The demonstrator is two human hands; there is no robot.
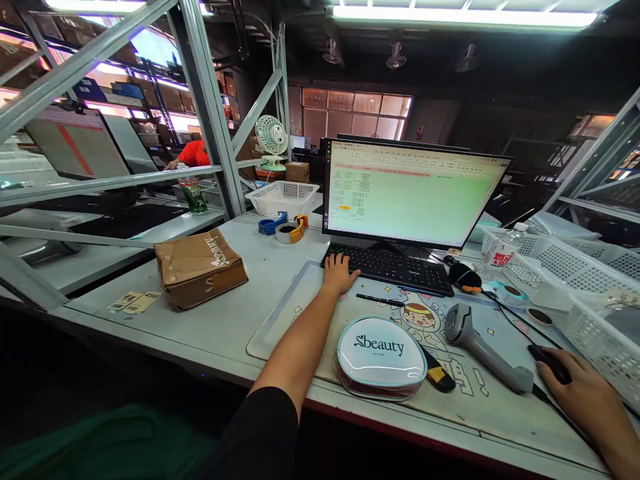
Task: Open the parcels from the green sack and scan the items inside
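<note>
Left hand (pixel 338 276) on the keyboard (pixel 395 268), right hand (pixel 577 383) on the black mouse (pixel 552 364)

The left hand lies flat with its fingers spread over the left end of the keyboard. It is not gripping anything. The right hand is bent over the black mouse and has hold of it, at the right side of the desk (pixel 270 248).

The keyboard sits in front of a big screen (pixel 410 193) full of rows of small words. Near the left hand, a thin black pen (pixel 379 300) lies on a picture mat (pixel 280 319). Closer to the person is a small white bag (pixel 383 343) that says "beauty". A gray scanner (pixel 487 350) lies between the bag and the right hand. Far to the left sits a brown box (pixel 200 270).
</note>
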